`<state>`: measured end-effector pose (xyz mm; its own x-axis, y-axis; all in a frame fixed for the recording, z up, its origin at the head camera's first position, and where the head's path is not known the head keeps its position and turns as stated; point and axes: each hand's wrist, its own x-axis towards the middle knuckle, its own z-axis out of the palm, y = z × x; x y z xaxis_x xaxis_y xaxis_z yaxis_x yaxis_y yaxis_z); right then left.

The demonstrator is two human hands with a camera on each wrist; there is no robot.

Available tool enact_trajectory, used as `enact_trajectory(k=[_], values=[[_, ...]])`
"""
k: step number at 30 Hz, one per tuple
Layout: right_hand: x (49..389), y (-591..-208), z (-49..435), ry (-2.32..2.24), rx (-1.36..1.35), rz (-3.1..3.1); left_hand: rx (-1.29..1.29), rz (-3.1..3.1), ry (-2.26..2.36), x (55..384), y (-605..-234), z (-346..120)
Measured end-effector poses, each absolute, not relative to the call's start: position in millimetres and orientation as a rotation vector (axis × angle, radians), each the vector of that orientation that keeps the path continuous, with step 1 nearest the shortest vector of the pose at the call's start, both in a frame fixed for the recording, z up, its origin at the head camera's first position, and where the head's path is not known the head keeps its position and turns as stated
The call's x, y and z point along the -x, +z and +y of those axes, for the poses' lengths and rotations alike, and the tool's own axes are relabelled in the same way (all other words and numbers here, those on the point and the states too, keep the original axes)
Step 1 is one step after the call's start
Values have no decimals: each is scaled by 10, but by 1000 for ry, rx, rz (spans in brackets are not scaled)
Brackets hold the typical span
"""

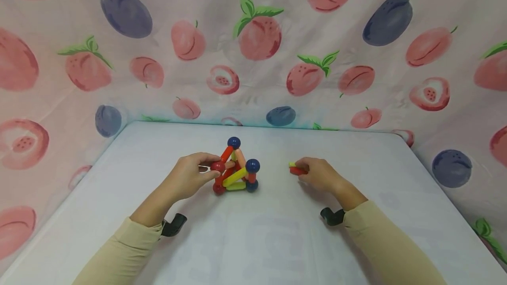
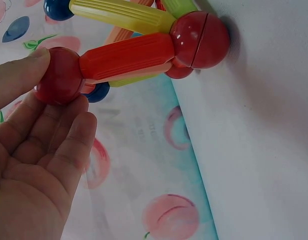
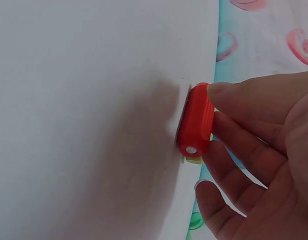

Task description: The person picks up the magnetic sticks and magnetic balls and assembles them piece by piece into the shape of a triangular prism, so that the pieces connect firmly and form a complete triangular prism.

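A frame of magnetic rods and balls stands on the white table left of centre in the head view. Its red, yellow and orange rods join red and blue balls, among them a blue ball (image 1: pixel 234 143) at the top. My left hand (image 1: pixel 188 175) pinches an upper red ball (image 2: pixel 60 76) between thumb and fingers; a red rod (image 2: pixel 129 57) runs from it to a lower red ball (image 2: pixel 201 40). To the right, my right hand (image 1: pixel 318 175) pinches a red magnetic rod (image 3: pixel 196 120) close over the table. Just behind that rod shows part of a yellow rod (image 3: pixel 194 160).
The white table (image 1: pixel 253 241) reaches back to a fruit-printed cloth (image 1: pixel 253 87) that hangs behind and at the sides. Below each hand, a dark curved wrist mount, the left one (image 1: pixel 174 225) and the right one (image 1: pixel 332 217), sticks out by the sleeve.
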<state>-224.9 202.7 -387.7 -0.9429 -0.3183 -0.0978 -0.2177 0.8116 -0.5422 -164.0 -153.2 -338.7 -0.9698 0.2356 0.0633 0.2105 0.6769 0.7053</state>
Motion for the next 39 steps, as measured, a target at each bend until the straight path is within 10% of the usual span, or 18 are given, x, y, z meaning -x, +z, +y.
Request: enact_trajectory(k=[20, 39], values=[[2195, -3920, 1949, -771, 443, 2818, -370, 2833, 1215, 1645, -3400, -1533], [1928, -3155, 1285, -1054, 947, 2967, -364, 2846, 1188, 1654, -3401, -1531]])
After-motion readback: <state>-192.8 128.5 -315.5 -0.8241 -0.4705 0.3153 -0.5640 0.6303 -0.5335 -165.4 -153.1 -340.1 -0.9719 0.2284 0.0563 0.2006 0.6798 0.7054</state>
